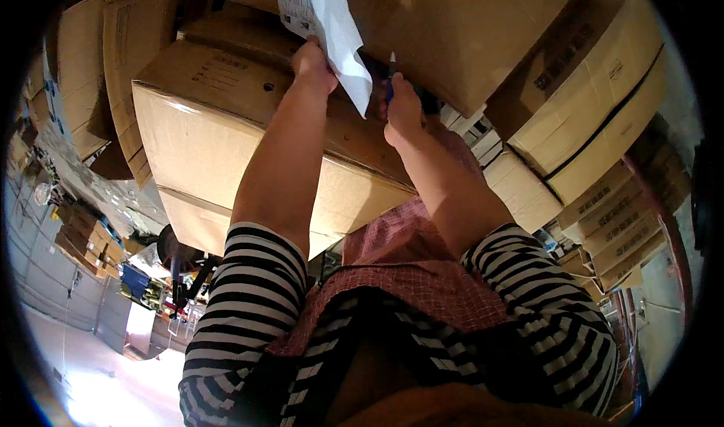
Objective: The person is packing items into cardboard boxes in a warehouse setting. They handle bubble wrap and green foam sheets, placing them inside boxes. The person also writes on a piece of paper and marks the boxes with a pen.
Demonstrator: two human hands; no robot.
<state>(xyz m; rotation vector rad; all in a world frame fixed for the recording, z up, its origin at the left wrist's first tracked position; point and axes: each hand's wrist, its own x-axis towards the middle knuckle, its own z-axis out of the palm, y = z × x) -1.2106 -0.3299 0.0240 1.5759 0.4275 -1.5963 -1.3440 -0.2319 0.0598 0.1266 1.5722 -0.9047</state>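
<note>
One sheet (pixel 337 44) in left hand (pixel 313 65); tool (pixel 391 82) in right hand (pixel 404 105).

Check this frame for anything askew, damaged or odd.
The white printed sheet in the left hand hangs askew, its lower end tapering to an uneven point; whether it's torn or just folded, I can't tell. Nothing else clearly stands out.

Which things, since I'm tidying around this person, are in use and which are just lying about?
In use:
Left hand, holding the white sheet
Right hand, holding a slim blue tool
Likely the large carton beneath the hands

Apparently just lying about:
Cardboard panels at upper left
Stacked cartons at far right
</note>
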